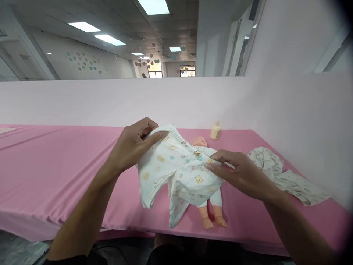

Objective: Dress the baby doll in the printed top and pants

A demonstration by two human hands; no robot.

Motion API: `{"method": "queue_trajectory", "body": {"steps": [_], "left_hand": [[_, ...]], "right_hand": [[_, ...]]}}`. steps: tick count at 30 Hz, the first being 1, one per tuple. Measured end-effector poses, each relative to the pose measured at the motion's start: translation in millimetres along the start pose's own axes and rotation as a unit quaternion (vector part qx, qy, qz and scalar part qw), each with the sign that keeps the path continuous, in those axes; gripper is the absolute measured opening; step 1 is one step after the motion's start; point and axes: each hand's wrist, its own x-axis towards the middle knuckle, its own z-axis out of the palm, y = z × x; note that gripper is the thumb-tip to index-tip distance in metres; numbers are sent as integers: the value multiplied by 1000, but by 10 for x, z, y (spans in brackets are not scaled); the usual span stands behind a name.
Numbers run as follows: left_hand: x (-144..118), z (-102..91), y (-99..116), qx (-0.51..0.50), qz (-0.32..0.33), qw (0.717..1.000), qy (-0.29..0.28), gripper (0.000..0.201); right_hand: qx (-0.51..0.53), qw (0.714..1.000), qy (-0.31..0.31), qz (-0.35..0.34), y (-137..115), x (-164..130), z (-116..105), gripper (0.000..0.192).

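Observation:
A pair of white baby pants with a small bear print hangs in the air between my hands. My left hand pinches one end of the ribbed waistband, thumb on the outside. At the lower, right end of the waistband, my right hand grips between thumb and fingers. The two legs dangle down over the bed's front part. Behind the pants a baby doll in white clothes lies on its back, its head away from me and its bare feet towards me. Most of its body is hidden by the pants.
A pink sheet covers the bed. Near the back wall stands a cream pump bottle. Crumpled printed baby clothes lie to the right, beside the side wall. Part of a pale cloth shows at the far left. A mirror runs above the wall.

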Motion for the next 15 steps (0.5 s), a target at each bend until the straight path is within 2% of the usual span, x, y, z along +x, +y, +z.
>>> {"method": "queue_trajectory", "body": {"steps": [2,5,8,11,13,15], "left_hand": [[32,3,-44,8,3,1000,-3,26],[108,61,-136,15,9,1000,6,29],[177,299,-237,8,27,1000,11,33],[197,692,-346,13,59,997,-49,34],[187,916,-422,8,82,991,-108,33],[165,1014,-487,-24,63,988,-140,31]], "right_hand": [[-12,1000,-6,3,-3,-13,17,19],[13,998,-57,-13,-56,-51,80,15],[49,989,-127,-54,-185,-88,237,13],[58,979,-180,-73,-256,-54,447,15],[90,978,-180,-53,-206,20,562,21],[155,974,-166,-13,-84,117,627,29]]}}
